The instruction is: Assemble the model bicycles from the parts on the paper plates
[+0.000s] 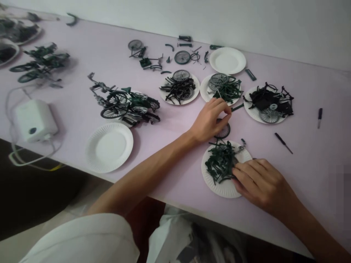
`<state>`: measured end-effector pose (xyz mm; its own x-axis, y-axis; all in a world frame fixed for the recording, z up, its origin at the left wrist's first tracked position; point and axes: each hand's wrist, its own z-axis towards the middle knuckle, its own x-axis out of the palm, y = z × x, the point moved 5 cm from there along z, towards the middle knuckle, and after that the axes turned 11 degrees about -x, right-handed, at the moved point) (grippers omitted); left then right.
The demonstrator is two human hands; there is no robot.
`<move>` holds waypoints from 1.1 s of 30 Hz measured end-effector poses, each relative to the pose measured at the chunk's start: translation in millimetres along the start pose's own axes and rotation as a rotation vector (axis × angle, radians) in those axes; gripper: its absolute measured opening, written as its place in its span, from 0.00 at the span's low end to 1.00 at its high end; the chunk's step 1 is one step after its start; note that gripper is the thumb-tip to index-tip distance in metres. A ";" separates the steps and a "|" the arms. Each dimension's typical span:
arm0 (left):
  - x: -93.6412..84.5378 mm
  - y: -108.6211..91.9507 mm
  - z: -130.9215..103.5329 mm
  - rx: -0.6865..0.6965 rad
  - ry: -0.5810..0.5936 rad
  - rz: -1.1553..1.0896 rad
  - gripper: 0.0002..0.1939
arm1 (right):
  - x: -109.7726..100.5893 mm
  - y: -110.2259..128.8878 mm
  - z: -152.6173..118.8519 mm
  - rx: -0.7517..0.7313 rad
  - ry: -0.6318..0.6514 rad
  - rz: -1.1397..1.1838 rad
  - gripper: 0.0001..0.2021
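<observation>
My left hand (212,118) is closed in a pinch above a loose black wheel (225,130), at the near edge of a plate (204,95) of green bicycle parts (230,89). Whatever its fingertips may hold is too small to make out. Over the right side of the nearest paper plate (216,188), my right hand (261,184) has its fingers bent together against a heap of dark green toy bicycle parts (221,160). Its fingertips are partly hidden, so their hold is unclear. A silvery handlebar piece (241,145) lies on that plate's far rim.
Assembled miniature bicycles (128,104) lie to the left beside a bare paper plate (109,148). Plates of black parts (179,87) and more black pieces (270,100) stand farther back. Two screwdrivers (283,143) lie at right. A white box (35,120) with cables sits far left.
</observation>
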<state>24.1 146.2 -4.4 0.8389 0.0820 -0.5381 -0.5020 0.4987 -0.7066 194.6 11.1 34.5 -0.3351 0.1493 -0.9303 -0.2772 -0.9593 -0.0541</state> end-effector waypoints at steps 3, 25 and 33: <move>-1.4 -3.0 0.2 0.022 0.027 -0.004 0.05 | -2.3 -3.6 -2.3 -0.054 -0.063 -0.083 0.09; -26.5 -76.9 -36.3 0.235 0.601 -0.019 0.11 | 5.2 -32.1 -37.1 0.446 -0.507 0.492 0.10; -11.6 -78.7 -49.5 0.398 0.552 0.313 0.11 | 0.1 -34.9 -35.1 0.402 -0.520 0.536 0.13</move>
<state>43.4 63.3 34.8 0.3889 -0.1217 -0.9132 -0.4979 0.8062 -0.3195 235.8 36.2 23.6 -0.8567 -0.1156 -0.5027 -0.2290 -0.7881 0.5714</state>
